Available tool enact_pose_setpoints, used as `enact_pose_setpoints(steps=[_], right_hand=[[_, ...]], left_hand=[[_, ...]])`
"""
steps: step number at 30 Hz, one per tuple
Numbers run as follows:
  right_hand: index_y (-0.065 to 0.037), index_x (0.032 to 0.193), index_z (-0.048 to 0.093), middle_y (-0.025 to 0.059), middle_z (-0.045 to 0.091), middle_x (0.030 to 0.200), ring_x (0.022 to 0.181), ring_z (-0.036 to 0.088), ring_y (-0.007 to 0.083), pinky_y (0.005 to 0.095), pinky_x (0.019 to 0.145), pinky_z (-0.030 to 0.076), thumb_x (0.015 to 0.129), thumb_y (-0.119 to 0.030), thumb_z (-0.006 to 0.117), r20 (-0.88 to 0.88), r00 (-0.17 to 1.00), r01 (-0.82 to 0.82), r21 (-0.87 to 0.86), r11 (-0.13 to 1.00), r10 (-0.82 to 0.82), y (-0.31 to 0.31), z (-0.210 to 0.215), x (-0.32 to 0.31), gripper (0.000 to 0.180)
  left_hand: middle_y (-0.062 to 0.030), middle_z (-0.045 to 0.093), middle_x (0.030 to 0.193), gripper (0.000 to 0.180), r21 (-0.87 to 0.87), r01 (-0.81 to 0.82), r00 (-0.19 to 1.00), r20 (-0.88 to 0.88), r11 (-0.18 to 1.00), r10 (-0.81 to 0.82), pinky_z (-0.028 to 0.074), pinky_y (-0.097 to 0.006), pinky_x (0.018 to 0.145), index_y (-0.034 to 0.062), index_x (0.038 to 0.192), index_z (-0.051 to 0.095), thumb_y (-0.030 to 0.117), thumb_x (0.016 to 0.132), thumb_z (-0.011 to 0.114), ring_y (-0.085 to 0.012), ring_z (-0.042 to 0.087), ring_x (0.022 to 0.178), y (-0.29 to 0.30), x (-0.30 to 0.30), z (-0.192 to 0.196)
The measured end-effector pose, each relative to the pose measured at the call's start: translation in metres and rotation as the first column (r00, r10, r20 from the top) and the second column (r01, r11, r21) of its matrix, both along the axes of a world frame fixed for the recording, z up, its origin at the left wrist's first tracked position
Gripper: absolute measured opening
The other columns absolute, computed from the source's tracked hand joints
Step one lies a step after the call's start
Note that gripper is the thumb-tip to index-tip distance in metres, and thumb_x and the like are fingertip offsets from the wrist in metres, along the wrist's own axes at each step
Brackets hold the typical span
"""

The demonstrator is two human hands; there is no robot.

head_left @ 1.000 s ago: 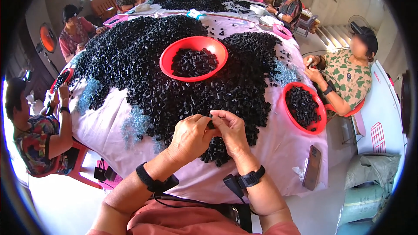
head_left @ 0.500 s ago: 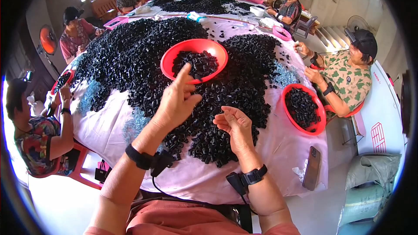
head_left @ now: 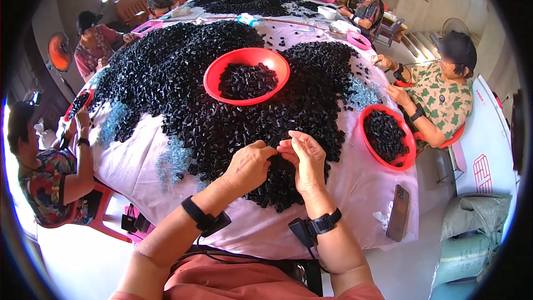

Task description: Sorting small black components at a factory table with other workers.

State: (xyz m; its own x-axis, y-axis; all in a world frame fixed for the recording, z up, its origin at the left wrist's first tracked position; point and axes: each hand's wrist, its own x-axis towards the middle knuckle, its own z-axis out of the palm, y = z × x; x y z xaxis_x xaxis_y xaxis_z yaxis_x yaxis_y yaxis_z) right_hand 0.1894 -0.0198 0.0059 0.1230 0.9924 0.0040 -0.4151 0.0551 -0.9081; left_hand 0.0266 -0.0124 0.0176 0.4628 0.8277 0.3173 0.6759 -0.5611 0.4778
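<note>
A big heap of small black plastic parts (head_left: 183,83) covers a table under a pink cloth (head_left: 355,189). My left hand (head_left: 248,165) and my right hand (head_left: 302,158) meet over the heap's near edge, fingertips pinched together on a small black part (head_left: 281,148). Both wrists wear black bands. A red bowl (head_left: 214,75) holding black parts sits in the heap beyond my hands. Patches of small pale blue parts (head_left: 175,158) lie left of my left hand.
A second red bowl (head_left: 408,144) of black parts sits at the right edge, beside a seated person in a green patterned shirt (head_left: 444,100). A dark phone (head_left: 398,212) lies near the front right corner. Another person (head_left: 44,172) sits at the left; more people work at the far tables.
My left hand has drawn back from the red bowl toward me and joined my right hand over the heap's near edge, where both fingertips now pinch a part.
</note>
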Motion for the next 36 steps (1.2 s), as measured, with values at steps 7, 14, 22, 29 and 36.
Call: enact_pose_setpoints(steps=[7,14,22,29,36], right_hand=[[-0.001,0.114,0.062,0.0115,0.069,0.094,0.082,0.068,0.0176,0.0282,0.075,0.056,0.097,-0.017,0.061,-0.001,1.0,-0.025,0.012,1.0,0.025,-0.002,0.004,-0.002,0.024],[-0.001,0.113,0.062,0.0104,0.069,0.093,0.083,0.068,0.0171,0.0281,0.075,0.056,0.097,-0.019,0.061,0.04,0.998,-0.046,0.041,0.998,0.045,-0.002,0.003,-0.003,0.024],[-0.001,0.111,0.063,0.0093,0.069,0.092,0.082,0.068,0.0161,0.0272,0.074,0.055,0.097,-0.018,0.061,0.068,0.996,-0.054,0.04,0.998,0.051,-0.003,0.002,-0.004,0.022],[-0.001,0.112,0.063,0.0086,0.069,0.092,0.081,0.068,0.0153,0.0268,0.074,0.056,0.097,-0.016,0.061,0.057,0.996,-0.069,0.064,0.996,0.065,-0.003,0.003,-0.004,0.021],[-0.002,0.111,0.064,0.008,0.069,0.091,0.081,0.068,0.0143,0.0267,0.073,0.056,0.097,-0.015,0.061,0.066,0.991,-0.119,0.079,0.99,0.114,-0.001,0.0,-0.005,0.019]], left_hand=[[-0.0122,0.06,0.089,0.02,0.046,-0.006,0.999,-0.035,0.999,0.007,0.053,-0.044,0.072,0.0054,0.095,0.067,0.005,0.076,0.069,-0.0343,0.064,0.085,0.002,0.003,-0.008],[-0.0135,0.061,0.089,0.012,0.006,0.008,0.999,0.042,1.0,-0.008,0.052,-0.042,0.072,0.0039,0.091,0.065,0.003,0.079,0.064,-0.0353,0.064,0.085,-0.004,-0.008,-0.009],[-0.0136,0.062,0.092,0.012,-0.038,0.013,0.994,0.108,0.999,-0.009,0.052,-0.042,0.074,0.0031,0.091,0.066,0.001,0.08,0.062,-0.0347,0.064,0.086,-0.007,-0.017,-0.008],[-0.0125,0.06,0.089,0.02,0.024,0.036,0.998,-0.044,0.999,-0.035,0.052,-0.043,0.076,0.0045,0.095,0.067,0.004,0.075,0.067,-0.0342,0.063,0.087,-0.011,-0.004,-0.006],[-0.0138,0.062,0.087,0.023,-0.013,0.022,0.993,0.115,1.0,-0.02,0.053,-0.04,0.07,0.002,0.097,0.066,-0.002,0.073,0.068,-0.0346,0.065,0.08,-0.011,-0.012,-0.004]])
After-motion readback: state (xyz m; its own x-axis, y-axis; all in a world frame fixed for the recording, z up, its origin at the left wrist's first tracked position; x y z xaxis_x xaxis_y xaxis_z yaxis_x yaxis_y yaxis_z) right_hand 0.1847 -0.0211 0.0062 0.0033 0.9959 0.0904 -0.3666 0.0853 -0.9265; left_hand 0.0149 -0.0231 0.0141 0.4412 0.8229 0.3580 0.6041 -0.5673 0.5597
